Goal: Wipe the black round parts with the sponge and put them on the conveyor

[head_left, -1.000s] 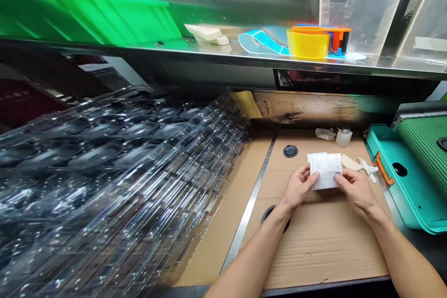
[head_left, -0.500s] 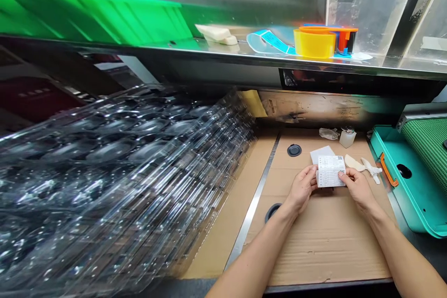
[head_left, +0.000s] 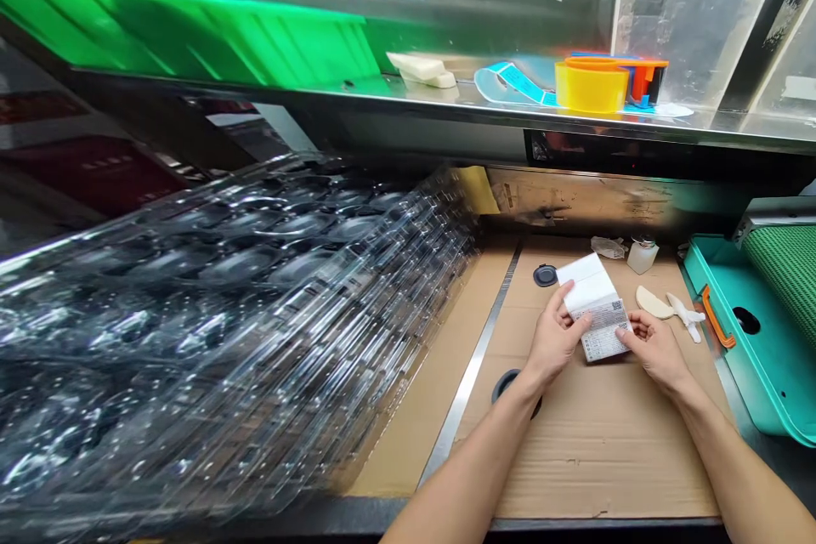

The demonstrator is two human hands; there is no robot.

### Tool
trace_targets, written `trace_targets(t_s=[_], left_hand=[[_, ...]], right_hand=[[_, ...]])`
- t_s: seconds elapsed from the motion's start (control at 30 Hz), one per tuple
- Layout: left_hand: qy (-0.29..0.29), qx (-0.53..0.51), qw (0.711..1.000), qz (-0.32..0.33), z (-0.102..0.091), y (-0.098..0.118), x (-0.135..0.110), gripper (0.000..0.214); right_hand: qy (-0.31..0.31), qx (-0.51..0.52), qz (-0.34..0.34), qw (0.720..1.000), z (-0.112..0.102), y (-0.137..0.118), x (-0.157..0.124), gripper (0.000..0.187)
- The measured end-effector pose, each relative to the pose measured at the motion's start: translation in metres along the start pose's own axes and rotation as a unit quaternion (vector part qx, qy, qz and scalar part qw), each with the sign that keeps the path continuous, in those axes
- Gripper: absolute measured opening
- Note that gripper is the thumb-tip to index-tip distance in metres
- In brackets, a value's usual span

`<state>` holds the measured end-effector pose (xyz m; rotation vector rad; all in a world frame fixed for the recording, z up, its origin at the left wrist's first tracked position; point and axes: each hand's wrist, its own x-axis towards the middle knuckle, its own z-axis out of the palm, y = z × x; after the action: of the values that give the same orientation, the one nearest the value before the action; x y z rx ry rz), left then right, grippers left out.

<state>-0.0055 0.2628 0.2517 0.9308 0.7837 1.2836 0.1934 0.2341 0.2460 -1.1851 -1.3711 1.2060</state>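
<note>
Over the cardboard-covered bench, both my hands hold a small printed paper sheet [head_left: 603, 331] with QR codes and dense text. My left hand [head_left: 554, 340] is closed on its left side, thumb on top. My right hand [head_left: 656, 348] pinches its right edge. A blank white piece [head_left: 585, 279] extends beyond the sheet's far edge, against my left fingers; I cannot tell whether the two are joined. A dark round cap [head_left: 545, 275] lies just left of it. Another dark round part [head_left: 505, 382] is partly hidden by my left forearm.
Stacked clear plastic trays [head_left: 255, 314] fill the left. A cream half-round piece [head_left: 654, 303], a white tool-like piece [head_left: 686, 316] and a small bottle [head_left: 642, 255] lie to the right, before a teal bin [head_left: 771, 391] and green belt [head_left: 787, 272]. A tape dispenser [head_left: 592, 85] stands on the shelf.
The printed sheet has turned and tilted in my hands, and more of the white piece shows beyond it. My left thumb has moved onto the sheet. The whole view has shifted slightly.
</note>
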Motion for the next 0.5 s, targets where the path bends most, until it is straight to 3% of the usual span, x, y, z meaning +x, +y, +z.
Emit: trace_targets(t_s=[0.17, 0.3, 0.37, 0.43, 0.5], left_hand=[[-0.06, 0.074, 0.995, -0.023, -0.004, 0.003, 0.0, 0.058], [-0.061, 0.198, 0.977, 0.051, -0.004, 0.006, -0.003, 0.029], [-0.077, 0.199, 0.975, 0.063, -0.002, 0.007, -0.006, 0.028], [-0.131, 0.138, 0.982, 0.009, 0.0, 0.006, -0.007, 0.035], [-0.149, 0.072, 0.985, -0.043, 0.002, 0.004, -0.008, 0.042]], right_hand=[[0.069, -0.112, -0.1, 0.986, -0.006, -0.002, 0.002, 0.029], [0.123, -0.201, -0.175, 0.956, -0.009, -0.01, -0.001, 0.02], [0.119, -0.2, -0.168, 0.958, -0.009, -0.013, -0.003, 0.024], [0.1, -0.139, -0.127, 0.977, -0.008, -0.014, -0.004, 0.029], [0.082, -0.063, -0.079, 0.992, -0.004, -0.013, -0.004, 0.039]])
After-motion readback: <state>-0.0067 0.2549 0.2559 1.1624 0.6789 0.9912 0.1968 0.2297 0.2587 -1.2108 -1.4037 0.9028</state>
